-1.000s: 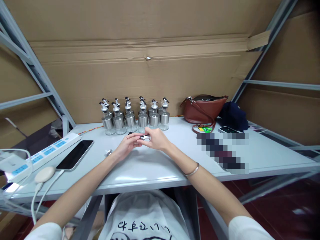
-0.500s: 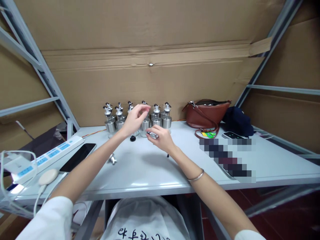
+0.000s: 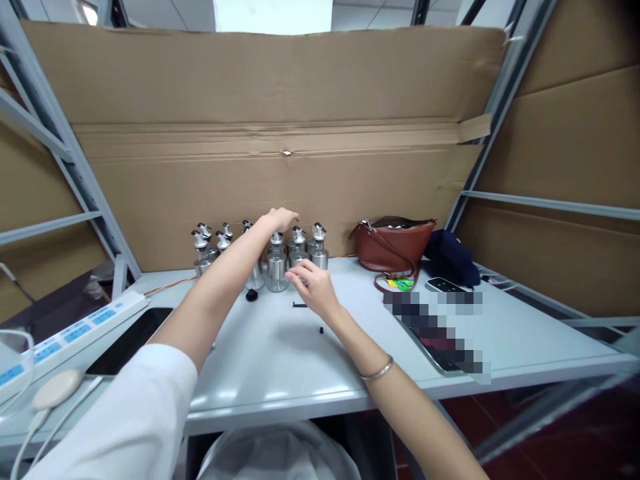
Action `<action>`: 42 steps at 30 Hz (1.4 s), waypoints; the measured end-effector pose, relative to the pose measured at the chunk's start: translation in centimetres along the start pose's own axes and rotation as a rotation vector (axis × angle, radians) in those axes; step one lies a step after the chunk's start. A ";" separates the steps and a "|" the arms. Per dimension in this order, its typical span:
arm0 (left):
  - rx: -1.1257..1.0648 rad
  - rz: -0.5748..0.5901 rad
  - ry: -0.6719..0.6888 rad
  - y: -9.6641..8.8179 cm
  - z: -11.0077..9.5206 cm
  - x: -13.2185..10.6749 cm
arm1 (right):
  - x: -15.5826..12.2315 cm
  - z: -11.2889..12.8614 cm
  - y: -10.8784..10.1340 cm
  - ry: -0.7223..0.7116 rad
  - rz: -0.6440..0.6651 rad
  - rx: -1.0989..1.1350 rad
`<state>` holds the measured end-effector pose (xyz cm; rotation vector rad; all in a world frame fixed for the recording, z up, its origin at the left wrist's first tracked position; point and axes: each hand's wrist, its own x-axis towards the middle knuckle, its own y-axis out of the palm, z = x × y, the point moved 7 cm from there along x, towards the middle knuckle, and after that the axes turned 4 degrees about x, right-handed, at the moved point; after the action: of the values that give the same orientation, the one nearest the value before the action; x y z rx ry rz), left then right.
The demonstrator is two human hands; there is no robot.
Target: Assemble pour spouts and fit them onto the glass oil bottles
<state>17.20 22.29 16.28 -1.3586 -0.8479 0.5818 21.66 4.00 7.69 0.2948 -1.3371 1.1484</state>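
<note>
Several small glass and steel dispenser bottles with pour spouts stand in rows at the back of the white table. My left hand reaches over the bottles, its fingers curled down on the top of one in the back row. My right hand hovers in front of the rightmost bottles with its fingers bent; whether it holds anything is hidden. Small black parts lie loose on the table: a round cap, a thin piece and a tiny bit.
A brown leather bag and a dark cloth sit at the back right, with a device beside them. A phone, a white power strip and a charger puck lie on the left. Cardboard lines the back wall.
My hands came apart from the middle of the table. The left hand went up and back onto the bottles, the right hand moved toward the bottle row. The camera tilted upward.
</note>
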 end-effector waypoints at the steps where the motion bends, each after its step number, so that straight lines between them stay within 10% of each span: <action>1: 0.022 0.019 -0.002 0.2 0.2 0.4 | 0.1 -0.1 -0.2 0.007 -0.017 0.007; 13: 0.009 0.185 0.016 1.7 -0.4 2.8 | 0.4 -2.4 -4.1 0.108 -0.385 0.049; 26: -0.018 0.083 0.059 0.9 -1.0 2.4 | 0.1 -2.0 -5.9 0.092 -0.535 0.043; 32: -0.047 -0.195 0.072 -7.0 -1.0 0.9 | 0.0 -1.6 -7.3 0.097 -0.613 0.046; 37: -0.129 -0.646 0.066 -15.0 -1.1 -4.6 | -0.2 -1.4 -7.6 0.056 -0.644 0.060; 42: -0.666 -1.060 0.098 -15.7 -1.0 -13.0 | -0.1 -0.7 -6.4 -0.008 -0.618 0.091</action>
<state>8.66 9.11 29.31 -1.2556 -1.5798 -0.6376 27.11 1.51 10.07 0.7230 -1.0871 0.6833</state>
